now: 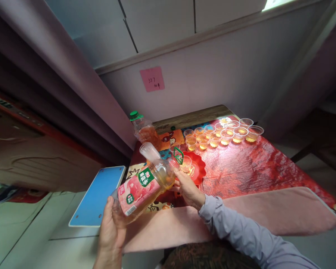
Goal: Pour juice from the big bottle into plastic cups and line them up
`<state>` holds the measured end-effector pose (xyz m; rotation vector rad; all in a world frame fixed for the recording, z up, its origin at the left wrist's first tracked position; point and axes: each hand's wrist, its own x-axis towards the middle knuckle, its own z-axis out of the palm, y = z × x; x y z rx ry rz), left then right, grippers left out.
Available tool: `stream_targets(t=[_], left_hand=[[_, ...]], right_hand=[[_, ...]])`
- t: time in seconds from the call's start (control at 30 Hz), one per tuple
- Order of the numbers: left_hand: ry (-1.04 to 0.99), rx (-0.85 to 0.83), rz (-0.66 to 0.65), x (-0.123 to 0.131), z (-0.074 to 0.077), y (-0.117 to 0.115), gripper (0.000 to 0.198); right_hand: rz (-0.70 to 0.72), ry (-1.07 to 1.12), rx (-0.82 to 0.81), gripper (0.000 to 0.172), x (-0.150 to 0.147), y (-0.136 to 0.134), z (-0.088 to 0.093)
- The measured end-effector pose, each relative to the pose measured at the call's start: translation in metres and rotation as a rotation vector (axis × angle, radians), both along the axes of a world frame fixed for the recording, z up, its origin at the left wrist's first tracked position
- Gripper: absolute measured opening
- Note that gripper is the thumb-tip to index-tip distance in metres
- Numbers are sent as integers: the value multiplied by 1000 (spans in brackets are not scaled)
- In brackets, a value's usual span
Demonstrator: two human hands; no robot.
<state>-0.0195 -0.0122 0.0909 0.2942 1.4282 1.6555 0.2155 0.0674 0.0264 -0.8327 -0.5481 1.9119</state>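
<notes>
Both my hands hold a large juice bottle (142,186) with a pink label, tilted with its mouth toward the upper right. My left hand (112,224) grips its base; my right hand (186,186) is closed around the neck end. Just past the neck, a clear plastic cup (186,163) sits in a red scalloped bowl (198,168). A green handle ring (178,155) shows at the bottle's mouth. Yellowish juice lies along the lower side of the bottle. Behind it leans a stack of clear cups (149,151). Whether juice is flowing out I cannot make out.
Two rows of clear cups (225,137) with yellow juice stand along the table's back. A second bottle (147,130) with a green cap is at the back left. A pink cloth (277,211) covers the front edge. A blue stool (98,196) stands left.
</notes>
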Motion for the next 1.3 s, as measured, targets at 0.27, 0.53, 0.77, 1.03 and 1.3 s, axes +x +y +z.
stream_targets(t=[0.27, 0.53, 0.77, 1.03, 1.3], left_hand=[[0, -65, -41, -1, 5, 0, 53], [-26, -74, -54, -4, 3, 1, 56], [-3, -32, -41, -3, 0, 1, 59], [6, -47, -49, -3, 2, 1, 49], [29, -33, -37, -2, 3, 0, 45]], right_hand=[[-3, 10, -18, 74, 1, -1, 2], [-8, 8, -34, 75, 2, -1, 5], [-6, 16, -14, 73, 3, 0, 5], [4, 5, -10, 72, 3, 0, 5], [-1, -3, -22, 66, 2, -1, 5]])
